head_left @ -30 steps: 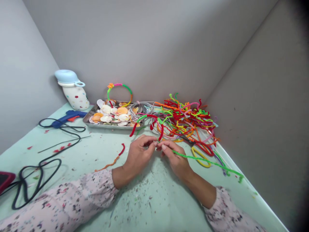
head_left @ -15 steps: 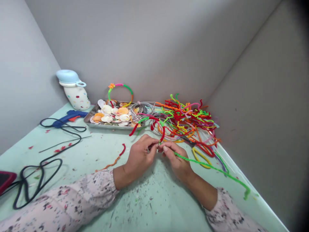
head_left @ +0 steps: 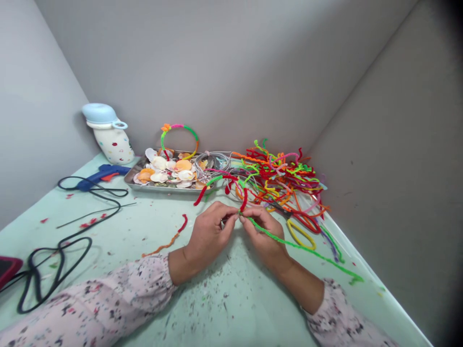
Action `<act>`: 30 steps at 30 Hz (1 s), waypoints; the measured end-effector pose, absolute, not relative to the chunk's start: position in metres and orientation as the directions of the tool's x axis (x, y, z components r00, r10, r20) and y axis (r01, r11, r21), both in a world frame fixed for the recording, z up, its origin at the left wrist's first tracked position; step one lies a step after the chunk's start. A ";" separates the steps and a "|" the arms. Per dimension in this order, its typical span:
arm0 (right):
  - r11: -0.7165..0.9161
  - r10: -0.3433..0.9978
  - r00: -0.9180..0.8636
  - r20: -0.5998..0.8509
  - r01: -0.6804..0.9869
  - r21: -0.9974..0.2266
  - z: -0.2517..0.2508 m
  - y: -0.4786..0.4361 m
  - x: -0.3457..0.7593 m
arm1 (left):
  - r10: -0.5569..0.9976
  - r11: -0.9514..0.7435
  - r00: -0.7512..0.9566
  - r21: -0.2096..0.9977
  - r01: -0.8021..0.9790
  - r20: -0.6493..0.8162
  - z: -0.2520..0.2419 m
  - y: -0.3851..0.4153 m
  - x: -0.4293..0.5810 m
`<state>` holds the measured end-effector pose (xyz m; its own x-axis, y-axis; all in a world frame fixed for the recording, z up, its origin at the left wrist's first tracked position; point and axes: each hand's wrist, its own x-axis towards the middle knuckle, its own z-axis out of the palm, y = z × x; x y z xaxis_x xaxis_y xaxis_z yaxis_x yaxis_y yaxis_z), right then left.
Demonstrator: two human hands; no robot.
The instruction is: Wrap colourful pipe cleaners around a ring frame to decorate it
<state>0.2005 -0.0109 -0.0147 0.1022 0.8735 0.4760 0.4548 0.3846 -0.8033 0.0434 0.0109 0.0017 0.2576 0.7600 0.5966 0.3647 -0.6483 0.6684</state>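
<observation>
My left hand (head_left: pixel 209 232) is closed, thumb and fingertips pinching the lower end of a curved band (head_left: pixel 246 196) wrapped in red and green pipe cleaner. The band arches up from the fingertips and bends over to the left, where its red end hangs free. Fingertip to fingertip with it, my right hand (head_left: pixel 265 236) pinches a long green pipe cleaner (head_left: pixel 307 249) at the band's end. The pipe cleaner's loose tail runs across the right hand and out over the table to the right. The exact join is partly hidden by the fingers.
Behind the hands are a metal tray (head_left: pixel 159 189) of seashells, a finished-looking colourful hoop (head_left: pixel 197 140) and a pipe cleaner heap (head_left: pixel 285 168). Left lie a blue glue gun (head_left: pixel 103 174) with looped black cord (head_left: pixel 63 260), and a white bottle (head_left: pixel 115 144). A red-orange pipe cleaner (head_left: pixel 173 240) lies nearby.
The right fingertips have shifted slightly up and left to the band's end. The green tail now leaves from nearer the fingertips, and its far end has moved left and up. The left hand stays put.
</observation>
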 end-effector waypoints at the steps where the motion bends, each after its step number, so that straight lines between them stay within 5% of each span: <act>1: 0.389 0.870 0.103 0.482 0.456 -0.801 -0.014 -0.011 0.200 | 0.761 -0.646 0.253 0.668 0.368 0.597 0.002 0.011 0.043; 30: 0.236 0.944 0.189 0.269 0.183 -0.954 -0.008 -0.011 0.193 | 0.755 -0.655 0.300 0.653 0.379 0.583 -0.003 0.012 0.047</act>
